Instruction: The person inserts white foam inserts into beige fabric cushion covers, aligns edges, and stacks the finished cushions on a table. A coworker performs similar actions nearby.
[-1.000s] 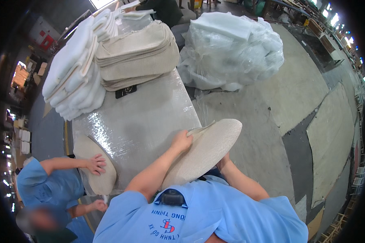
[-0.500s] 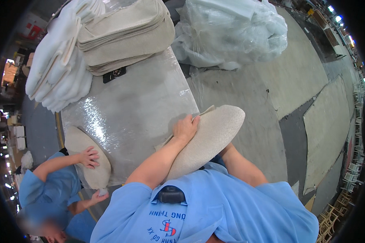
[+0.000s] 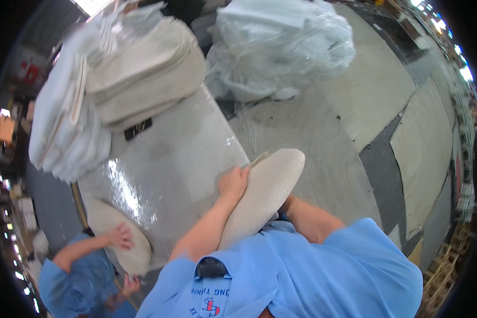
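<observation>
A beige fabric cushion [image 3: 267,191], stuffed and oval, stands tilted against my front, at the near right edge of the table. My left hand [image 3: 233,184] is closed on its left side, close to an open flap of fabric [image 3: 259,158] at the far end. From the right, my right forearm [image 3: 314,218] reaches behind the cushion, which hides that hand and its fingers. On the left, a co-worker has one hand [image 3: 122,236] spread on another beige cushion [image 3: 135,252] and the other hand [image 3: 131,285] near its lower end.
The table [image 3: 169,164] has a shiny plastic-wrapped top. On it are a stack of beige fabric covers [image 3: 148,79], a pile of white padding [image 3: 63,127] and a small black object [image 3: 138,130]. Beyond lies a large plastic-wrapped white bundle [image 3: 281,47]. Flat sheets [image 3: 424,143] cover the floor at right.
My view has shifted, so the table piles appear lower and further left. My grip on the cushion looks much the same. The co-worker's lower hand has shifted at the other cushion's end.
</observation>
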Available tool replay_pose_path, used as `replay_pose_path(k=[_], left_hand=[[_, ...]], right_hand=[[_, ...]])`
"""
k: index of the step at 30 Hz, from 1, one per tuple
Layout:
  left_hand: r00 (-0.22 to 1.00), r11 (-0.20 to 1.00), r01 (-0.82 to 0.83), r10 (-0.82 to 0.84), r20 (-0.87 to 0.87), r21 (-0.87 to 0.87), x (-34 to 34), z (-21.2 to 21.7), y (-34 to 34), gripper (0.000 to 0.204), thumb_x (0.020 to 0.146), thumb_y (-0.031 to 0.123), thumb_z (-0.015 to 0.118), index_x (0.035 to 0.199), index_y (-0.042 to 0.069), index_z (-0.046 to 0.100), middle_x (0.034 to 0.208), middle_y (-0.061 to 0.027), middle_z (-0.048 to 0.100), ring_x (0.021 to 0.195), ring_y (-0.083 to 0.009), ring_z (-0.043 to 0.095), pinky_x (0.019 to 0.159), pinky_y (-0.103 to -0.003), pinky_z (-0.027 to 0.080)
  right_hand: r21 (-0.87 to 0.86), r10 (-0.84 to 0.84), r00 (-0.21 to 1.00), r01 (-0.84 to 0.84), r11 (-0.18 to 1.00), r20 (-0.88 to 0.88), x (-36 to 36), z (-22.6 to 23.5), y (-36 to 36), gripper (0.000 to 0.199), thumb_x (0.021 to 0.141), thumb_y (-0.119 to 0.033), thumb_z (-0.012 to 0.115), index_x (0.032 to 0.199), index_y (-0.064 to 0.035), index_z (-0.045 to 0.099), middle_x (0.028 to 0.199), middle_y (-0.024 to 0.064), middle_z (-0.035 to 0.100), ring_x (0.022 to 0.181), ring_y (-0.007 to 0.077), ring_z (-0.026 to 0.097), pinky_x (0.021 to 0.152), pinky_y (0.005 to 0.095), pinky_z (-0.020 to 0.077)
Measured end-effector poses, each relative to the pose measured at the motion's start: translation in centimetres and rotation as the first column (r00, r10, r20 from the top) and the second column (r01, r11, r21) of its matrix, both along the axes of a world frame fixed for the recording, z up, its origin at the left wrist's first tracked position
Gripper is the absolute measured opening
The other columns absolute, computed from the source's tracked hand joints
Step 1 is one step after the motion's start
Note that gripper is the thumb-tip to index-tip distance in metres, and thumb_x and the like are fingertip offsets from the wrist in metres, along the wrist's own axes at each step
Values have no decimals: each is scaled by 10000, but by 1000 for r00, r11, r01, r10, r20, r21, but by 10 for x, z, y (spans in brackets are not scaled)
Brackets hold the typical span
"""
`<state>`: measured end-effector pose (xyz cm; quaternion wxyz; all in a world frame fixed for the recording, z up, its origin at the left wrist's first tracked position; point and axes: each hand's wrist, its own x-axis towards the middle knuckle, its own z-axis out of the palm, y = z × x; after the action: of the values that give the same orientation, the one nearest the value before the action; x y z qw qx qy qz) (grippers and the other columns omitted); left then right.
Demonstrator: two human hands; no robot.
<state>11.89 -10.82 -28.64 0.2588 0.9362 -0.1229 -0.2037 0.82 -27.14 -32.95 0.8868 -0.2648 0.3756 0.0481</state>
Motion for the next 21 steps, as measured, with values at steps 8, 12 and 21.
replay_pose_path(k=[8,12,21], left_hand=[[988,997,-30,19,-151,-69,32,1,-43,518,1041,559,532,1114,78,709,1105,-230,760,1081,-454,703,923,-524,534],[1000,997,-1,3,-31,73,12,15,-74,473,1062,519,520,1116,89,710,1043,-242,760,1032,-462,711,882,-540,537],[991,997,-52,45,128,56,8,-16,-61,398,1065,490,529,1052,130,696,859,-209,753,840,-476,717,747,-575,528]], right_hand=[[110,-350,936,344,933,45,14,0,4,659,1148,-532,313,1419,9,572,1331,190,684,1188,350,687,1021,501,567],[55,-402,909,410,911,-113,11,-30,-6,440,1119,-313,389,1344,-23,631,1184,145,742,1020,294,740,914,442,621],[-118,0,996,-11,993,-87,-5,-55,17,422,1112,-309,417,1334,-36,650,1205,127,744,1061,287,739,917,437,615]])
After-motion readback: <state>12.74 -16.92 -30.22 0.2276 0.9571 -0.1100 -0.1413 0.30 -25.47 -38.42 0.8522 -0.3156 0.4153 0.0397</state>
